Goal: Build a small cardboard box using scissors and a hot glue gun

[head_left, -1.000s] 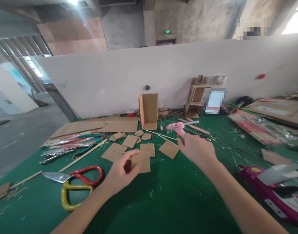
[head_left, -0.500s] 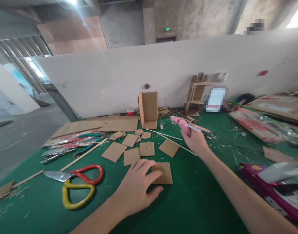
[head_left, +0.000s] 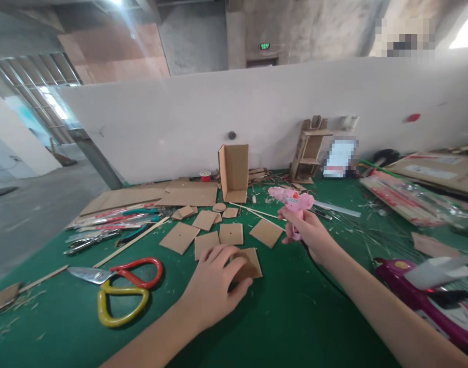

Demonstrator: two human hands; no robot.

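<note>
My left hand (head_left: pixel 214 283) rests on a brown cardboard square (head_left: pixel 253 263) lying on the green table (head_left: pixel 295 317), with thumb and fingers closed on the square's near edge. My right hand (head_left: pixel 308 232) is wrapped round the handle of a pink glue gun (head_left: pixel 293 202), held above the table with its nozzle pointing left. A dark cord runs down from the gun past my wrist. Several more cardboard squares (head_left: pixel 231 233) lie just beyond my left hand.
Scissors with red and yellow handles (head_left: pixel 119 286) lie at the left, with pliers and packaged tools (head_left: pixel 111 225) behind. An open cardboard box (head_left: pixel 234 174) and a small cardboard shelf model (head_left: pixel 309 151) stand by the white wall. A purple tool (head_left: pixel 429 301) lies at the right.
My right hand picked the glue gun up from the table and turned it upright. My left hand carried one cardboard square to the right, laid it flat and now presses on it.
</note>
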